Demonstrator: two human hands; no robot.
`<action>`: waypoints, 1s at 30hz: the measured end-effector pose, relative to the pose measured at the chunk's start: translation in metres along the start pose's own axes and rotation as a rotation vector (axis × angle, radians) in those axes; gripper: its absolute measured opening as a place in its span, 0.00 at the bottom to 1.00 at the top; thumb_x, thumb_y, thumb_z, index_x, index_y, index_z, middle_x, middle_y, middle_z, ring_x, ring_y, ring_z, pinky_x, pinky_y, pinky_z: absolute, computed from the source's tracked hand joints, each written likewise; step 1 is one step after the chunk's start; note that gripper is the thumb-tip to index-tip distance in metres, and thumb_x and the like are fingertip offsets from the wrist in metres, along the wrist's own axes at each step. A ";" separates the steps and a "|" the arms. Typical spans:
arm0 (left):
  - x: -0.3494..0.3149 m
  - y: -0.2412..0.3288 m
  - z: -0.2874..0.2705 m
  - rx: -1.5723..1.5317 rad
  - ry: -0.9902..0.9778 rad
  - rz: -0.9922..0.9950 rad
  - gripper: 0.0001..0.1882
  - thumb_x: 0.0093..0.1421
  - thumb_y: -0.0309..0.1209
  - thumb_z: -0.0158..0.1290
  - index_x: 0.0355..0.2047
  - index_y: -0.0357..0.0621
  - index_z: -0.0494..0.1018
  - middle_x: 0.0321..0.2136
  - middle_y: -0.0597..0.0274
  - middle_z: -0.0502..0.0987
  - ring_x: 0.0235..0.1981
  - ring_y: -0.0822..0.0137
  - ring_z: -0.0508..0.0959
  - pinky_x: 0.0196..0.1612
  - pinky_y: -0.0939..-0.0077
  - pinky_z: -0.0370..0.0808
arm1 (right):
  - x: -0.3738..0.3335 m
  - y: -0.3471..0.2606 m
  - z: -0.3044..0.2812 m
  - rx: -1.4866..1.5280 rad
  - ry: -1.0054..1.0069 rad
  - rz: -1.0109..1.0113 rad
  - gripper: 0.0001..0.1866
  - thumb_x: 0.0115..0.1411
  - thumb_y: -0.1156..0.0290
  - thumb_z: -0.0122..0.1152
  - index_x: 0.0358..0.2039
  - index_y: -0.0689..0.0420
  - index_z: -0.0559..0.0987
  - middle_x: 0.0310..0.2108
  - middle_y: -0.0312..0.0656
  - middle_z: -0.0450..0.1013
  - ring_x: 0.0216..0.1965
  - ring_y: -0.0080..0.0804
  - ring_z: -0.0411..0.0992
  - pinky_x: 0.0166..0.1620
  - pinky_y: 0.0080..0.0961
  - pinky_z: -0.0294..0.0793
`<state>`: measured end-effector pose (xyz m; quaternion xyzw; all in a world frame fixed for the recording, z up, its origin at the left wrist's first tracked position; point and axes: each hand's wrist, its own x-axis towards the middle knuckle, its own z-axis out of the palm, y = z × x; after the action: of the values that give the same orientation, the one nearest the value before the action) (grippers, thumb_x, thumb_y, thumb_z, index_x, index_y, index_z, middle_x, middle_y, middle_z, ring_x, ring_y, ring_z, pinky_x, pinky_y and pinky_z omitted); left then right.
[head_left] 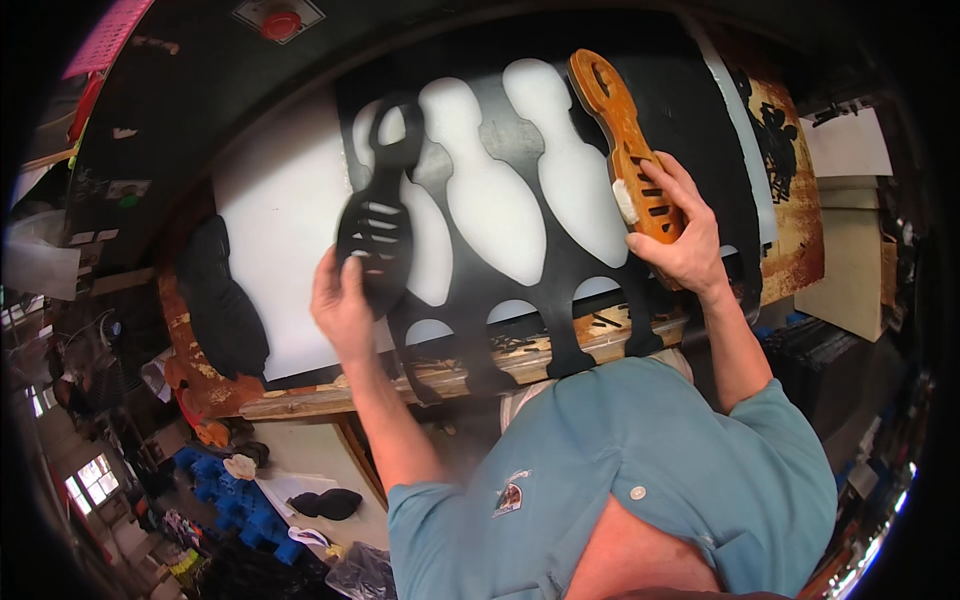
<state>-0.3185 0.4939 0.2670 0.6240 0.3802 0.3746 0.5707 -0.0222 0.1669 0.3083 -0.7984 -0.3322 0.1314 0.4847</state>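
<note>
Left hand [342, 305]: fingers closed around black cutout [378, 225], lifted over the white board [290, 230]. Right hand [680, 235]: clasped about the slotted end of an orange template [622, 135], laid on the black sheet [560, 200] with pin-shaped holes. Workbench [520, 350] beneath.

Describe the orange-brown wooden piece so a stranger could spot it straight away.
Start at the big black sheet with white bottle-shaped cut-outs lying on the workbench. At its right side, the right hand holds a wooden template tilted up over the sheet. Unlike the black slotted piece in the left hand, it is orange-brown.
</note>
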 end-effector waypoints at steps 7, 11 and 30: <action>0.073 -0.013 -0.170 0.627 0.465 0.229 0.25 0.71 0.29 0.60 0.64 0.30 0.74 0.54 0.49 0.84 0.49 0.58 0.84 0.56 0.67 0.80 | -0.005 0.011 0.029 -0.490 0.116 -0.311 0.41 0.42 0.60 0.73 0.59 0.64 0.81 0.67 0.69 0.62 0.60 0.66 0.67 0.64 0.52 0.72; 0.090 -0.006 -0.185 1.172 0.645 0.190 0.32 0.70 0.42 0.58 0.66 0.30 0.72 0.63 0.35 0.76 0.66 0.39 0.73 0.71 0.54 0.67 | -0.004 0.006 0.014 -0.482 0.015 -0.307 0.41 0.45 0.59 0.75 0.60 0.63 0.80 0.67 0.67 0.63 0.62 0.65 0.67 0.65 0.50 0.71; -0.079 0.022 0.175 0.543 -0.510 0.536 0.26 0.67 0.27 0.60 0.64 0.34 0.73 0.67 0.39 0.72 0.72 0.37 0.66 0.74 0.48 0.64 | -0.010 0.030 -0.010 -0.363 -0.052 -0.259 0.50 0.52 0.47 0.79 0.67 0.67 0.72 0.69 0.66 0.66 0.68 0.59 0.67 0.72 0.45 0.64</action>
<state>-0.1938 0.3464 0.2743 0.8996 0.1369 0.2304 0.3449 -0.0121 0.1444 0.2866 -0.8195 -0.4625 0.0266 0.3373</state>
